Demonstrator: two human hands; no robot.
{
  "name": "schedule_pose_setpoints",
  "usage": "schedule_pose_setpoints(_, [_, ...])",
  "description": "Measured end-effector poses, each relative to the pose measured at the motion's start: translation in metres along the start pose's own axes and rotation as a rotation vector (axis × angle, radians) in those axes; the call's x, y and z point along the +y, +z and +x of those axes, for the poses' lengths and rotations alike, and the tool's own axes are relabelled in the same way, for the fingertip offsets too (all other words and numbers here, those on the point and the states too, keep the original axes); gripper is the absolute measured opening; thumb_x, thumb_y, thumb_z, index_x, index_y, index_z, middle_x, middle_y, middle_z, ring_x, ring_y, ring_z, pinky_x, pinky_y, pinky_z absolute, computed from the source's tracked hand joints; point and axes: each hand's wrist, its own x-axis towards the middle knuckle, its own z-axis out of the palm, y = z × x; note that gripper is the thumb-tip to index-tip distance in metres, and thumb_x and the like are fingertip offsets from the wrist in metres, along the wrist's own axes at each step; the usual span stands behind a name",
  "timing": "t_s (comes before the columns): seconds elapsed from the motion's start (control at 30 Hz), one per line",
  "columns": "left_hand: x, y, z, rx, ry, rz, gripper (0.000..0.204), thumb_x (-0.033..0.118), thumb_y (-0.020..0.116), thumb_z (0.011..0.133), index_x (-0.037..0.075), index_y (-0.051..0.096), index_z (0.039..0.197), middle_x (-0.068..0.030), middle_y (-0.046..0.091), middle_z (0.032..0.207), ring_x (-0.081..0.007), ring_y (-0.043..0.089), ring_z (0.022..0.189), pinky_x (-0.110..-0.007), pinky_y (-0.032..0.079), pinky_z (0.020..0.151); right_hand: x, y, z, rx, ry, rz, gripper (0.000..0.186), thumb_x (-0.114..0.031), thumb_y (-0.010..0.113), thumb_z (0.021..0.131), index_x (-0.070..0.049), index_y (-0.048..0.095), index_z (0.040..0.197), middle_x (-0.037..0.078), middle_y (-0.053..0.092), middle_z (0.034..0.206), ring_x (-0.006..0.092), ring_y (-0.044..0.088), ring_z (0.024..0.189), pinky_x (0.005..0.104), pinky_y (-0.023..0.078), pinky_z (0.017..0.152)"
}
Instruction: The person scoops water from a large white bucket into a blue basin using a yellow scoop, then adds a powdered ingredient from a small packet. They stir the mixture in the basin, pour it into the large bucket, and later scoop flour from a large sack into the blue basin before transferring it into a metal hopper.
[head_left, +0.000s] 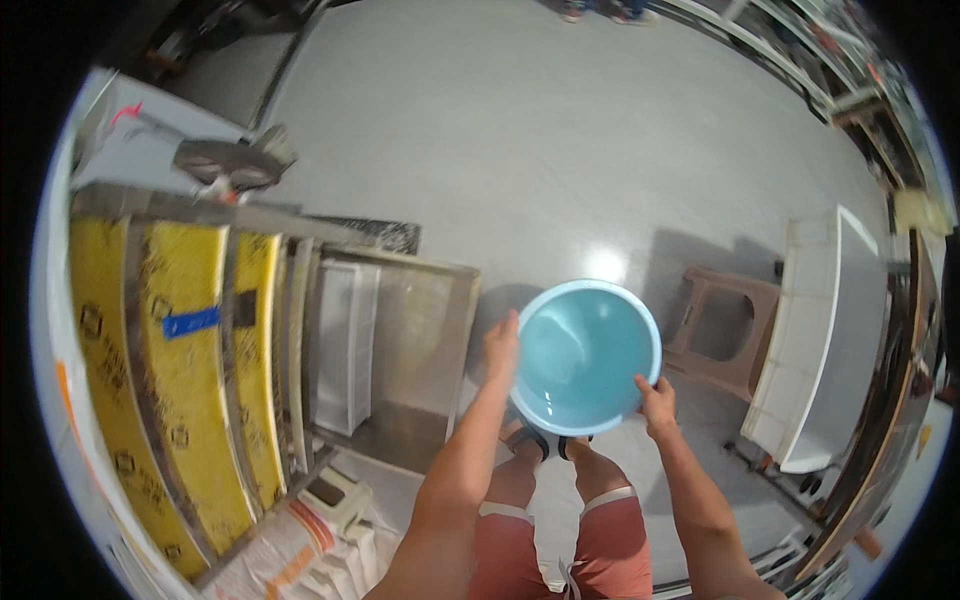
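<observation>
The person's left hand (502,348) is closed on the left side of the basin (600,345), and the right hand (656,402) grips its lower-right rim, thumb toward the inside. The basin is held between the two hands, in front of the legs and above the person's feet.

Around it, room differs by side. Beyond its far edge the grey floor (540,150) opens wide, up to another person's shoes (607,12) at the top. On the right, a brown stool (720,330) appears just beside the basin's edge, with a long white tub (815,345) next to it. On the left, a narrow strip of floor shows between the basin and a metal-edged frame (462,345) with a white crate (345,345) inside. Farther left are yellow panels (185,370), one bearing a blue strip of tape (191,322).

The basin is round, light blue and smooth, with a paler rolled rim. Its open mouth faces up toward the camera. Bright reflections mark the glossy interior; whether it contains clear liquid I cannot tell.
</observation>
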Motion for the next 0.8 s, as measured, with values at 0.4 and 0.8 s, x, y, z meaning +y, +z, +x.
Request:
schedule_pose_setpoints(0.4, [0.167, -0.198, -0.344, 0.175, -0.100, -0.399, 0.055, 0.047, 0.062, 0.109, -0.006, 0.075, 0.102, -0.0059, 0.072, 0.095, -0.0177, 0.061, 0.090, -0.040, 0.050, 0.085, -0.168, -0.112, -0.301, -0.470, 0.341, -0.210, 0.052, -0.013, 0.076, 0.095, 0.011, 0.059, 0.138, 0.023, 0.073, 0.121, 0.0362, 0.076, 0.102, 0.0511, 0.065, 0.079])
schedule_pose_setpoints(0.8, [0.363, -0.415, -0.558, -0.079, 0.258, -0.704, 0.051, 0.047, 0.060, 0.111, -0.002, 0.075, 0.112, -0.0042, 0.073, 0.102, -0.0109, 0.065, 0.091, -0.031, 0.055, 0.079, -0.368, -0.100, -0.589, -0.641, 0.003, -0.236, 0.039, -0.005, 0.067, 0.092, 0.017, 0.061, 0.124, 0.023, 0.070, 0.109, 0.0336, 0.073, 0.090, 0.0486, 0.063, 0.074])
